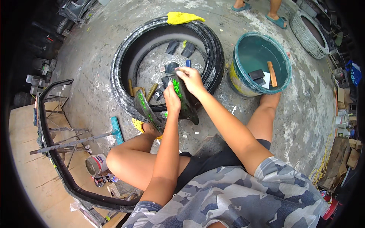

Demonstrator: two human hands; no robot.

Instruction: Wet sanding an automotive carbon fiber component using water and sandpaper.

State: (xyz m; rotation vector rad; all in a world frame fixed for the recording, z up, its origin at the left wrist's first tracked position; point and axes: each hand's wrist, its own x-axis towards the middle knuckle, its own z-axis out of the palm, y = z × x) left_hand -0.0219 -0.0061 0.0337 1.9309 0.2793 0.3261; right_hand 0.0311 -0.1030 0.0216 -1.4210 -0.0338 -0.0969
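Observation:
A dark curved panel with bright green patches (185, 104) leans across the near rim of a tyre (217, 57) that lies flat on the floor. Closed on the panel's left edge, my left hand (173, 100) has its fingers near the top end. My right hand (192, 80) pinches the panel's upper corner, thumb and fingertips together; any small thing between them is too small to make out. Left of my left hand, a second green-speckled dark piece (146, 108) rests against the tyre. Several dark sheets (172, 47) and brown sticks (151, 92) lie inside the ring.
A yellow cloth (185, 18) drapes over the tyre's far rim. To the right stands a teal bucket (236, 57) of water with a wooden strip (272, 74) and a black block (256, 74). At left are a teal-headed brush (117, 130) and a black frame (61, 174). Another person's sandalled feet (279, 19) show beyond.

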